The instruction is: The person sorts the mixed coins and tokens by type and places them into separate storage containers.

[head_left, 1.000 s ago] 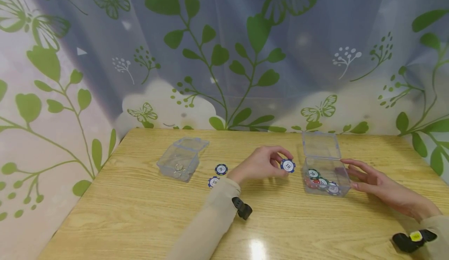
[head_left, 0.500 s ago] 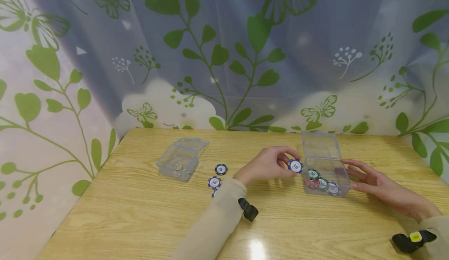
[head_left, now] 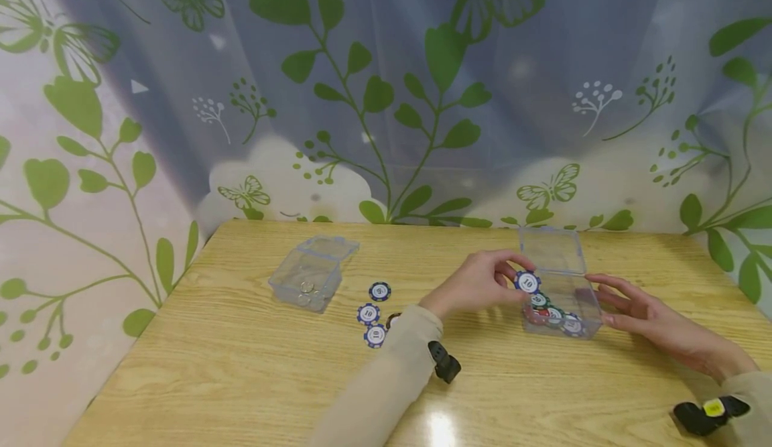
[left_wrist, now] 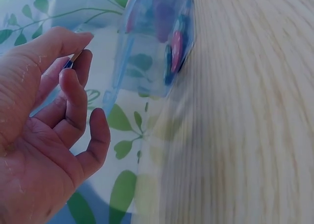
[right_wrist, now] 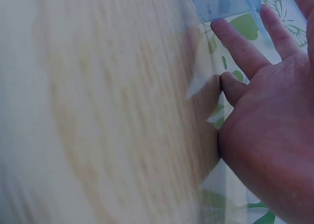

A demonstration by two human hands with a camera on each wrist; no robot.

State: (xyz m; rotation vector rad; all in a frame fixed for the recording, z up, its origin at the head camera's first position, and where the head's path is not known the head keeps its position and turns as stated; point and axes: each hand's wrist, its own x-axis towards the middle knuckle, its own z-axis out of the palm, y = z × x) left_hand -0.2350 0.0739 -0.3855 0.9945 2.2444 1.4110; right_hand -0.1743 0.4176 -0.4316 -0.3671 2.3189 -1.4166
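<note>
My left hand [head_left: 482,283] pinches a blue-and-white poker chip [head_left: 527,283], marked 10, between thumb and fingertips. In the head view the chip overlaps the left wall of a clear plastic box [head_left: 588,326] whose lid stands open at the back. Inside lie several chips, among them a green one [head_left: 539,300] and a blue one [head_left: 572,325]. The left wrist view catches the pinched chip [left_wrist: 71,61] nearly edge-on, with the box beyond it. Against the box's right side, my right hand [head_left: 669,326] touches the wall with extended fingers; its palm faces the box.
Left of my forearm several chips lie on the wooden table [head_left: 211,366], including blue ones [head_left: 380,291]; one is partly hidden by the sleeve. A second clear box [head_left: 304,279], lid tipped back, holds coins [head_left: 307,287]. Behind hangs a leaf-patterned curtain [head_left: 386,98].
My left hand has carried the chip rightward from beside the box to its left wall. More loose chips show as the forearm uncovers them. My right hand stays at the box.
</note>
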